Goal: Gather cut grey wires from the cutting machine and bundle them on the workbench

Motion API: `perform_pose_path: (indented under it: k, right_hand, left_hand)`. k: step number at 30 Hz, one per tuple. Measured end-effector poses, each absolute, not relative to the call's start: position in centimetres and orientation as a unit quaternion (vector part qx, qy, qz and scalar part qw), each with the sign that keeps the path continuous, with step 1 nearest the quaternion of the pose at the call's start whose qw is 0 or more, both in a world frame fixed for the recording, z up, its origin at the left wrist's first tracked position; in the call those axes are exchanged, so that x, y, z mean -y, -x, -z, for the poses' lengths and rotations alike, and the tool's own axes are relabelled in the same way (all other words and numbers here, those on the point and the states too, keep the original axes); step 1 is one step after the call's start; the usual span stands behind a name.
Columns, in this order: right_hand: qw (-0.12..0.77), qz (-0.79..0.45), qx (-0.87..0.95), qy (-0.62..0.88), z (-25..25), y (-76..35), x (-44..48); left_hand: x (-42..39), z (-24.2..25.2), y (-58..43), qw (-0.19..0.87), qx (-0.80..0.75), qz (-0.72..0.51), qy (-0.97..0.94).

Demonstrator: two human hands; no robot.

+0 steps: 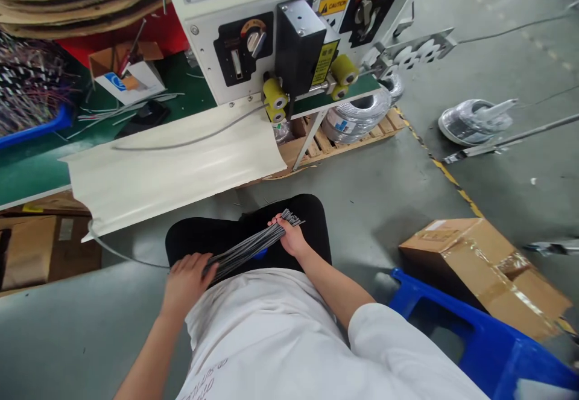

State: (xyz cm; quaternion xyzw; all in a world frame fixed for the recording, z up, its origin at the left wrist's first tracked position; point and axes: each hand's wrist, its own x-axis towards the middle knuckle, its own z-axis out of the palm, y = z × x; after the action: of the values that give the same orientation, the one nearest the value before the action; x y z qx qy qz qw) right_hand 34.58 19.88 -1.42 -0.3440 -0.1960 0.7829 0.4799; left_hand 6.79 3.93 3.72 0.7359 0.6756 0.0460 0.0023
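A bundle of cut grey cables lies across my lap, its cut ends fanning out at the right. My right hand is wrapped round the bundle near those ends. Over the other end rests my left hand, fingers curled on the cables. One grey cable runs from beside my left hand up to the curved cream chute. Another grey cable comes out of the machine's yellow rollers and lies along the chute.
The cable machine stands ahead on a green bench. At left are a blue tray of wires and a small white box. Cable coils sit on a pallet. A carton and blue stool stand at right.
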Motion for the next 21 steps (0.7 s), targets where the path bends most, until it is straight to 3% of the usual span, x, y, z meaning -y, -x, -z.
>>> perform_pose_path:
  k: [3,9,15,21]
  right_hand:
    - [0.476,-0.787,0.192,0.342,1.4,-34.5,-20.0]
    - [0.475,-0.793,0.183,0.334,1.7,-34.5,-20.0]
    - [0.472,-0.795,0.176,0.339,1.8,-34.5,-20.0]
    - [0.464,-0.800,0.193,0.329,1.7,-34.6,-20.0]
  left_hand:
    - [-2.6,-2.2,-2.1,-0.007,-0.697,-0.038,-0.716]
    - [-0.2,2.2,2.1,0.100,-0.739,-0.116,-0.656]
    - [0.1,3.7,1.3,0.057,-0.750,-0.181,-0.634]
    - [-1.8,1.7,0.2,-0.002,-0.665,-0.186,-0.723]
